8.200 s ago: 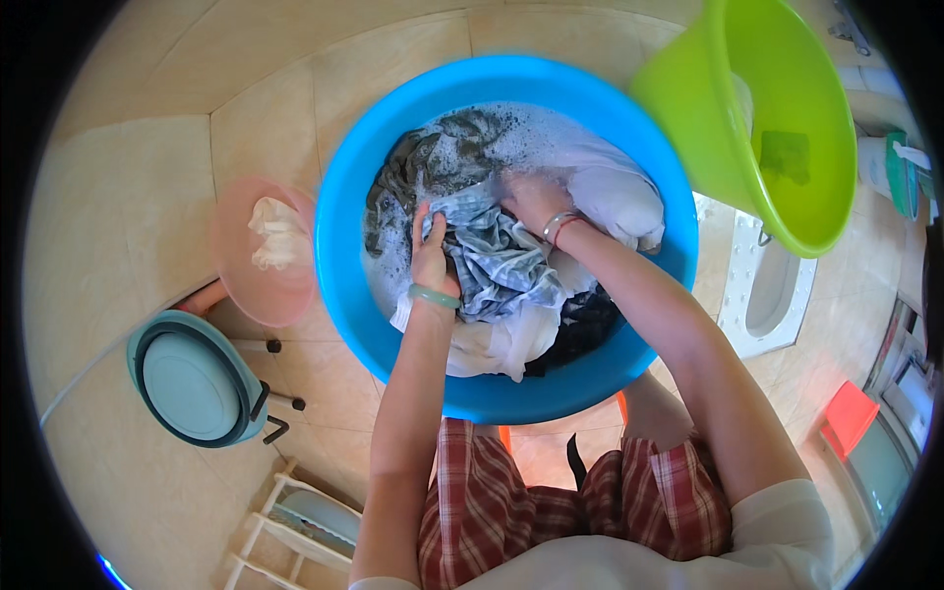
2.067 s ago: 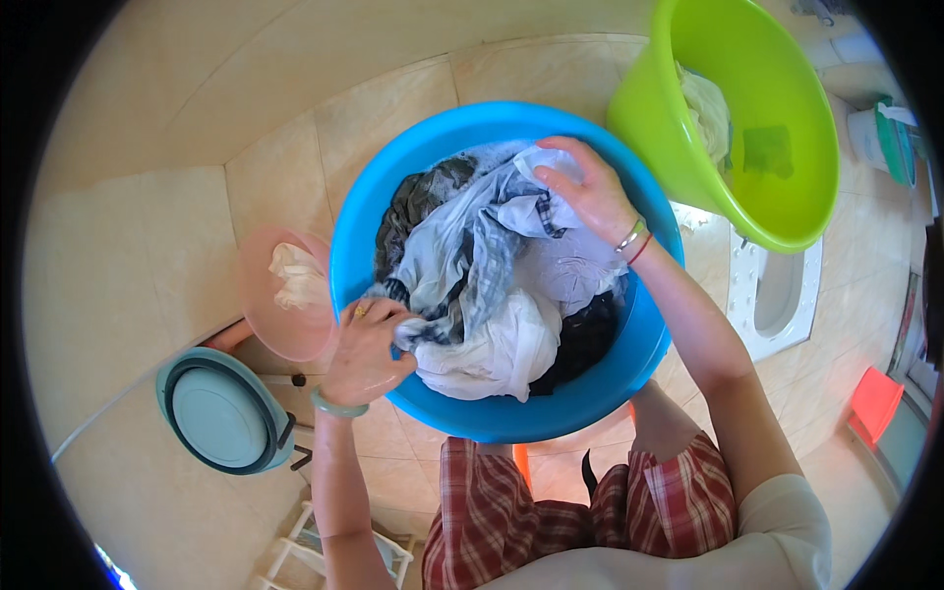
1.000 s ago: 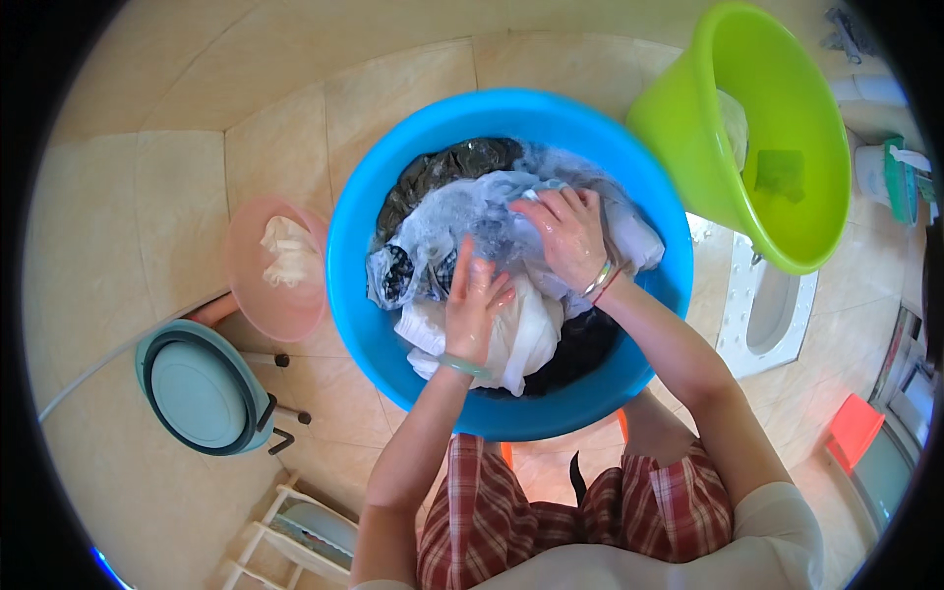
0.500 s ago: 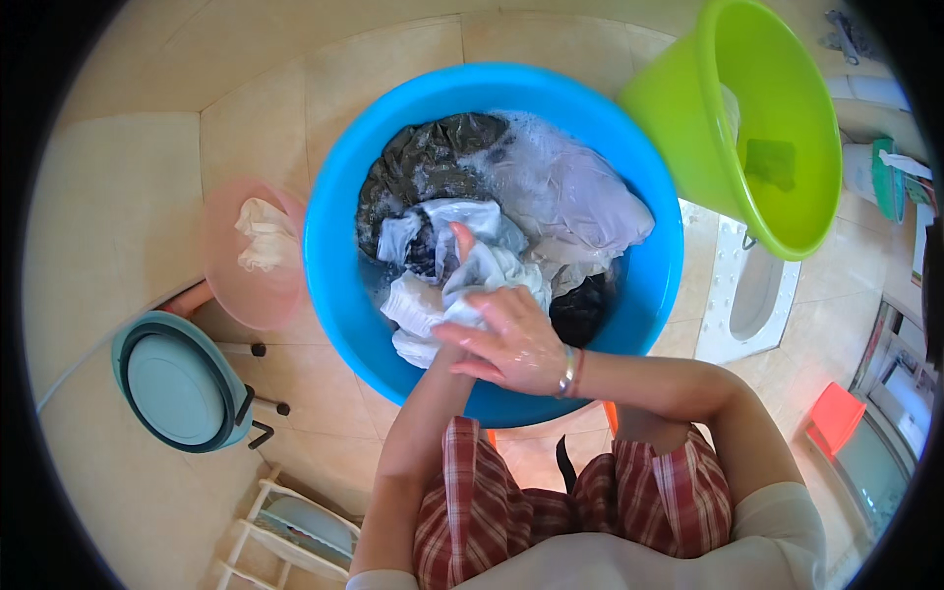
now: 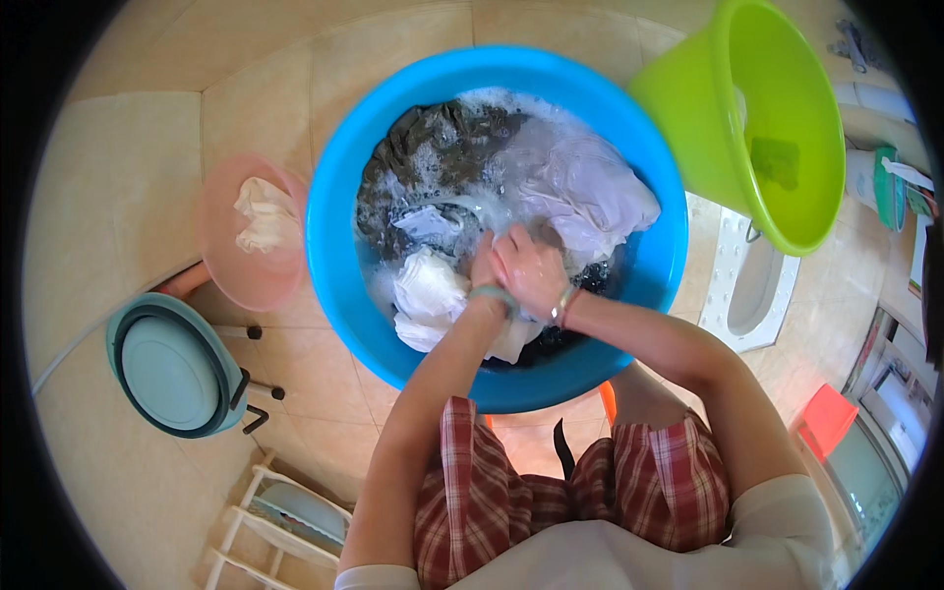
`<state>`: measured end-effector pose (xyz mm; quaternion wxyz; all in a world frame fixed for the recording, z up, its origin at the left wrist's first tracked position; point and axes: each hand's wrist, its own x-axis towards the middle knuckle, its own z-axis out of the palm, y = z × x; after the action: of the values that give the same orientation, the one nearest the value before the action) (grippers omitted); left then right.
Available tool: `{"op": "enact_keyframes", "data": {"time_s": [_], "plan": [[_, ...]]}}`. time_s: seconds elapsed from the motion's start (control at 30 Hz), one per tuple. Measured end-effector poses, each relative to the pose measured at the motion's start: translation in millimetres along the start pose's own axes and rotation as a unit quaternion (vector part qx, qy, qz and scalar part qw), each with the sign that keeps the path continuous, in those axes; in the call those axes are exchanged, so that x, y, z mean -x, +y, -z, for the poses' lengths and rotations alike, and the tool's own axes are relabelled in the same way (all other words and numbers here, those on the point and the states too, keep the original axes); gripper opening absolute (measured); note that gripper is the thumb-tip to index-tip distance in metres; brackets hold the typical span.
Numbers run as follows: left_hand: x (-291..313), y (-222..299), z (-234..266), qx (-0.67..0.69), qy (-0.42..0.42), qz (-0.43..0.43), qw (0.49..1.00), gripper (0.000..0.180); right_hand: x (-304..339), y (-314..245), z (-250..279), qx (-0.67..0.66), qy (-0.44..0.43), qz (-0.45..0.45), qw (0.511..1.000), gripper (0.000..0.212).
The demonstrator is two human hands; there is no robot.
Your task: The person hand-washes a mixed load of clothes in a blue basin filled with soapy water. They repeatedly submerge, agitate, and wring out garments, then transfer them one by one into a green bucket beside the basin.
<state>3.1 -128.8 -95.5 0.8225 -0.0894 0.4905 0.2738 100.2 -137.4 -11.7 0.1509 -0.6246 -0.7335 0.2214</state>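
A big blue tub (image 5: 639, 324) in front of me holds soapy water and wet laundry. My left hand (image 5: 484, 264) and my right hand (image 5: 531, 270) meet near its middle at the water, the right against the left. Both look closed, but water and the hands themselves hide the fingertips and what they grip. Left of the hands lies a bunched white garment (image 5: 429, 287). A pale blue cloth (image 5: 431, 224) shows just beyond it through suds. Dark olive clothing (image 5: 418, 147) soaks at the far left, and a pale lilac garment (image 5: 595, 187) bulges at the right.
A lime green tub (image 5: 678, 128) stands at the far right, beside a white squat toilet (image 5: 752, 285). On the left are a pink basin (image 5: 231, 265) with a cream cloth (image 5: 267, 218) and a grey-green collapsible basin (image 5: 172, 379). A beige rack (image 5: 261, 521) stands nearer me.
Both hands have moved forward and down into the water. My right hand has gone from my left wrist to my left hand. The bunched pale cloth has sunk among splashing suds.
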Motion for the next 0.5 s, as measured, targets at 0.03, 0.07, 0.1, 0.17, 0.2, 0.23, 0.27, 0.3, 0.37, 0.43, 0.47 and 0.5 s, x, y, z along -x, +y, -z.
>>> {"op": "enact_keyframes", "data": {"time_s": [0.03, 0.07, 0.1, 0.17, 0.2, 0.23, 0.27, 0.3, 0.37, 0.43, 0.47, 0.5], "plan": [[2, 5, 6, 0.066, -0.149, 0.046, 0.986, 0.044, 17, -8, 10, -0.037, 0.008, 0.034, 0.999, 0.02], [4, 6, 10, 0.132, -0.292, 0.088, 0.943, 0.043, 26, -10, 14, -0.076, 0.016, 0.068, 0.995, 0.021], [3, -3, 7, 0.098, -0.174, 0.074, 0.977, 0.041, 27, -6, 9, -0.074, 0.013, 0.066, 0.995, 0.022], [-7, 0, 17, -0.003, -0.225, -0.06, 0.973, 0.039, 11, 0, -4, -0.076, 0.015, 0.07, 0.995, 0.024], [-8, -7, 9, -0.001, -0.053, -0.06, 0.997, 0.036, -9, 12, -14, -0.057, -0.037, 0.008, 0.998, 0.024], [9, -9, -32, 0.001, 0.117, -0.04, 0.992, 0.034, -24, 38, -21, -0.03, -0.091, -0.068, 0.993, 0.024], [12, -5, -44, 0.002, 0.149, -0.027, 0.988, 0.034, -42, 50, -22, -0.004, -0.128, -0.066, 0.99, 0.023], [11, 1, -52, 0.001, 0.18, -0.016, 0.984, 0.035, -60, 60, -23, 0.023, -0.161, -0.064, 0.985, 0.022], [1, 9, -42, -0.033, 0.253, 0.015, 0.967, 0.038, -65, 56, -32, 0.063, -0.161, -0.063, 0.983, 0.02], [-5, 0, -32, 0.007, 0.166, -0.01, 0.986, 0.04, -57, 51, -37, 0.105, -0.085, -0.067, 0.989, 0.018], [-7, 2, -17, 0.012, 0.13, -0.004, 0.991, 0.042, -51, 40, -32, 0.083, -0.062, -0.032, 0.994, 0.018], [-11, 3, -5, 0.018, 0.09, 0.003, 0.996, 0.044, -37, 28, -24, 0.06, -0.039, 0.003, 0.997, 0.017]]}}
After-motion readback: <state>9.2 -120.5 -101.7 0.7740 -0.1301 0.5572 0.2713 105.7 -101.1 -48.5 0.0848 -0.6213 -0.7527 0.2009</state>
